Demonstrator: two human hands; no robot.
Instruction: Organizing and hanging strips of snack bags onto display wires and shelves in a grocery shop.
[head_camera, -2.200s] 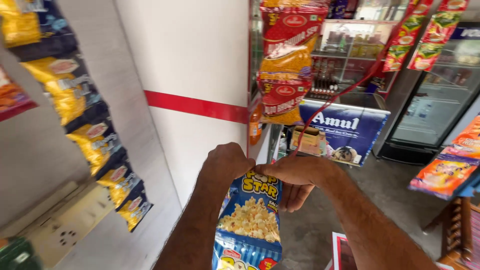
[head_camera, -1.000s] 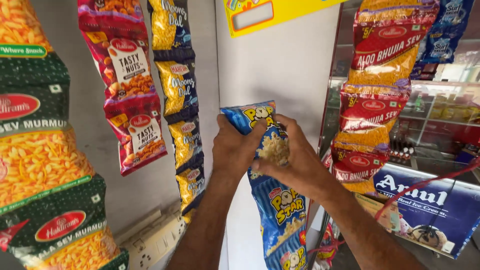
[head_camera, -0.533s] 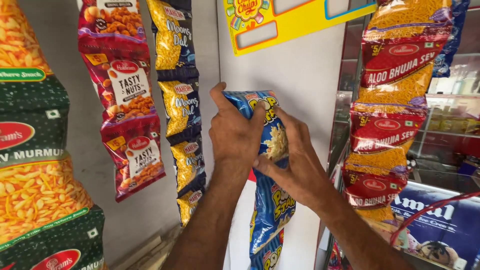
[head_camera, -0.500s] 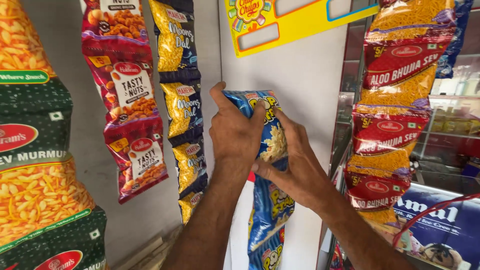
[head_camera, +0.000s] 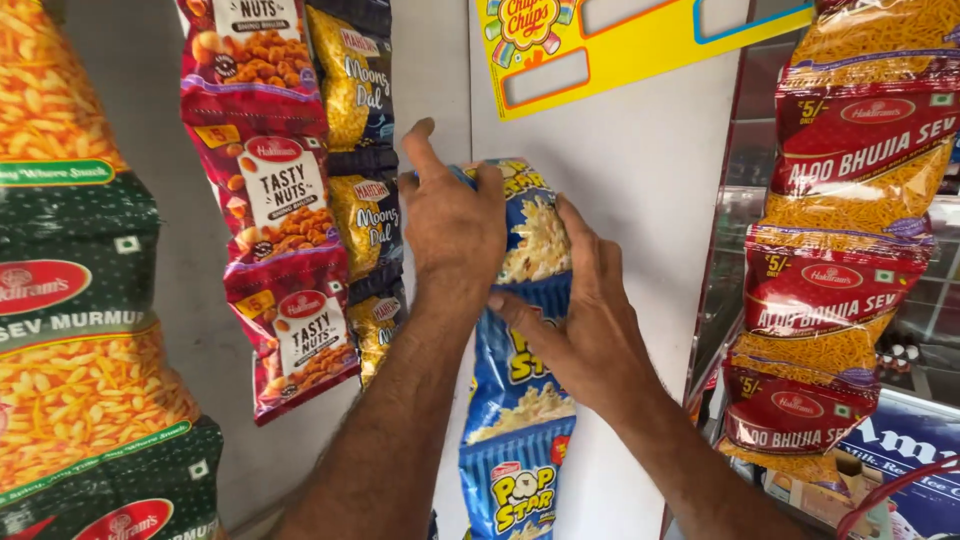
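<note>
Up against the white wall (head_camera: 640, 200), both hands work on a hanging strip of blue popcorn packets (head_camera: 515, 400). The left hand (head_camera: 452, 225) grips the top packet from the left side, its fingers curled over the packet's upper edge and the forefinger sticking up free of it. The right hand (head_camera: 585, 315) lies just below and to the right, palm against the same top packet, thumb pressed on the seam where the first packet joins the second, fingers laid flat along the packet's right edge. So both hands are closed on the strip rather than spread open, and they nearly touch each other. The strip hangs straight down from the hands, with two more packets showing below before the picture's lower edge cuts it off. Just left of the left hand hangs a strip of dark and yellow lentil snack packets (head_camera: 362, 190), and beside that a strip of red nut packets (head_camera: 275, 210). At the far left, close to the camera, hangs a strip of green and orange snack packets (head_camera: 70, 320). To the right of the wall hangs a strip of red and yellow fried-noodle packets (head_camera: 840, 250). A yellow card display hanger (head_camera: 640, 55) is fixed on the wall above the hands.
</note>
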